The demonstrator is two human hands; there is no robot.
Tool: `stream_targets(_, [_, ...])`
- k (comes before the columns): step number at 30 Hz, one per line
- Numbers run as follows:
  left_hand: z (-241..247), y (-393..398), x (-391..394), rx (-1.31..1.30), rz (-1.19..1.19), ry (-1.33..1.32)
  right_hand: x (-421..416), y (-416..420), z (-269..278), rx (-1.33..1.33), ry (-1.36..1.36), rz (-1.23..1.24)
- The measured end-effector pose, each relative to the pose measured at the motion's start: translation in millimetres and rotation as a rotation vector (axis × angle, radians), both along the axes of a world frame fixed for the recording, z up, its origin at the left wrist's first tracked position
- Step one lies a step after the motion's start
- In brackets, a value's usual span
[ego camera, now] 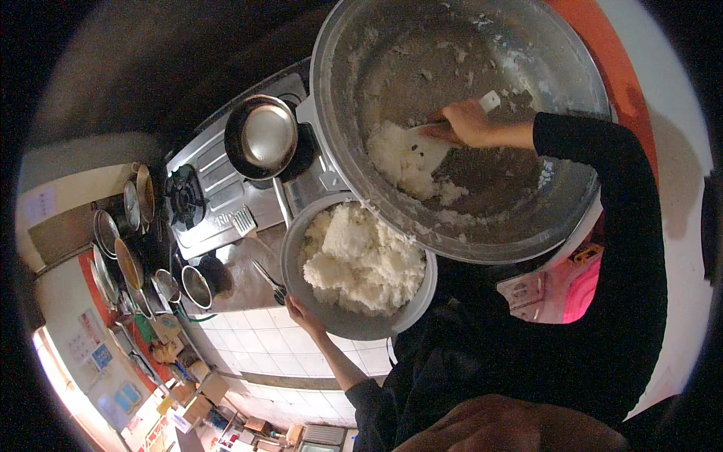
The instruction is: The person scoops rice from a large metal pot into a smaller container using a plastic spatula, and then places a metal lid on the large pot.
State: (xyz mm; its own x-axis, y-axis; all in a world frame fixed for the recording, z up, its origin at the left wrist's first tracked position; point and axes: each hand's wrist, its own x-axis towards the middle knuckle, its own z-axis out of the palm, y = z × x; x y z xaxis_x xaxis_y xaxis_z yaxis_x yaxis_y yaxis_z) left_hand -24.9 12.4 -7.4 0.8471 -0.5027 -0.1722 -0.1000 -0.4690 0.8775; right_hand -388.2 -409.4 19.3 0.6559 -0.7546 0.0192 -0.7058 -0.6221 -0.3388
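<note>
My right hand (466, 123) reaches into a wide metal pot (508, 214) and is closed around a white plastic scoop or paddle (490, 100). The tool's blade meets a small heap of cooked white rice (392, 155) on the pot's floor. Rice grains cling to the pot's wall and rim. My left hand (305, 316) grips the rim of a round grey bowl (344, 323), held close to my body. A large mound of white rice (361, 254) sits in this bowl, which is tucked beside and partly beneath the pot's edge.
A frying pan (268, 135) rests on a metal gas stove (226, 198) beyond the bowl. A slotted turner (244, 221) and tongs (268, 277) lie nearby. Several pots and pans (130, 265) line the far side. Beside the pot is a pink object (582, 294).
</note>
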Motion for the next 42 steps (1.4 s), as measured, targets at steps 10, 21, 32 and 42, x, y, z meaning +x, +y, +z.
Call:
stream_targets(10, [-15.3, 13.6, 15.0, 0.024, -0.058, -0.120, 1.7, 3.8, 105.9, 0.373, -0.058, 0.186])
stream_targets(21, [13.6, -0.3, -5.4, -0.213, 0.016, -0.121, -11.4, 74.1, 212.9, 0.211, -0.202, -0.103])
stream_targets(32, [-0.7, 21.9, 0.3, -0.202, 0.053, 0.041, 160.6, 272.6, 82.2, -0.280, 0.553, 0.655])
stream_targets(42, [-7.2, 20.9, 3.1, -0.269, 0.052, 0.000, 110.0, 253.4, 203.1, -0.262, 0.384, 0.459])
